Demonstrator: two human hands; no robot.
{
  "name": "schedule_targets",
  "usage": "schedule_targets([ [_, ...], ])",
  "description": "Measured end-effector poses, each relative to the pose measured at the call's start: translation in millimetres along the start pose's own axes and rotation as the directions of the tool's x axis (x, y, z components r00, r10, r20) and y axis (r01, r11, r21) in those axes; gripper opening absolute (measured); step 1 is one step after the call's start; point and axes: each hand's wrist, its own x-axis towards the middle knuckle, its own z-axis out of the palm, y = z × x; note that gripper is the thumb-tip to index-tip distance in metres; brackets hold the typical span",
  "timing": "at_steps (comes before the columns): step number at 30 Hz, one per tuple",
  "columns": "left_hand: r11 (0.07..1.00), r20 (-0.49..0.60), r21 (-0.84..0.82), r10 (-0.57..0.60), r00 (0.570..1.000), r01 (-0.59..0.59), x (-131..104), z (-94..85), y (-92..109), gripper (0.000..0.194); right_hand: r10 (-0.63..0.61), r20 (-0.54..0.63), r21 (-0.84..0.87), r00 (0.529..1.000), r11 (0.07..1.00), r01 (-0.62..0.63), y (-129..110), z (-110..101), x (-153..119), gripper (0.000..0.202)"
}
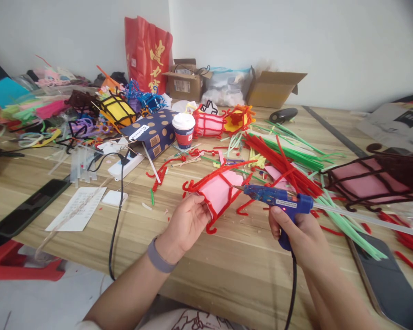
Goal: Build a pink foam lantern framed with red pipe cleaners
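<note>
Left hand [183, 223] pinching pipe-cleaner lantern [217, 190]; right hand [301, 233] gripping hot-glue gun [278, 199] right of lantern. Nozzle [239, 187] is risking burnt fingers [202, 206] if slipping.

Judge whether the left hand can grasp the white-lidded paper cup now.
Probably not: the left hand holds a red-framed pink lantern, which would need setting down before grasping the cup.

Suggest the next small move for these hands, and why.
Perhaps gently squeeze the blue plastic glue gun over the red-framed, pink-panelled lantern: the left hand holds the lantern, the right hand grips the gun, and its pointed nozzle appears close to the lantern.
</note>
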Motion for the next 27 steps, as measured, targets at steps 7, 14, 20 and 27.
schedule_targets([
  [7, 1.000, -0.016, -0.016, -0.013, 1.000, 0.013, -1, 1.1, 0, 0.013, 0.013, 0.006, -0.008, 1.000, 1.000, -0.013, 3, -2, -2, 0.058],
  [14, 1.000, -0.011, -0.002, -0.009, 1.000, 0.009, -1, 1.4, 0, 0.015, -0.002, 0.003, -0.026, 1.000, 1.000, 0.002, 1, 0, 0, 0.060],
  [20, 0.999, -0.038, -0.029, -0.016, 0.999, 0.015, -1, 0.9, 2, 0.014, -0.026, 0.009, -0.033, 1.000, 0.999, 0.026, 2, 2, 0, 0.057],
  [27, 0.993, -0.051, -0.106, 0.041, 0.998, -0.046, 0, 4.9, 8, 0.019, -0.029, 0.047, 0.008, 0.998, 1.000, 0.028, 7, -8, 2, 0.049],
])
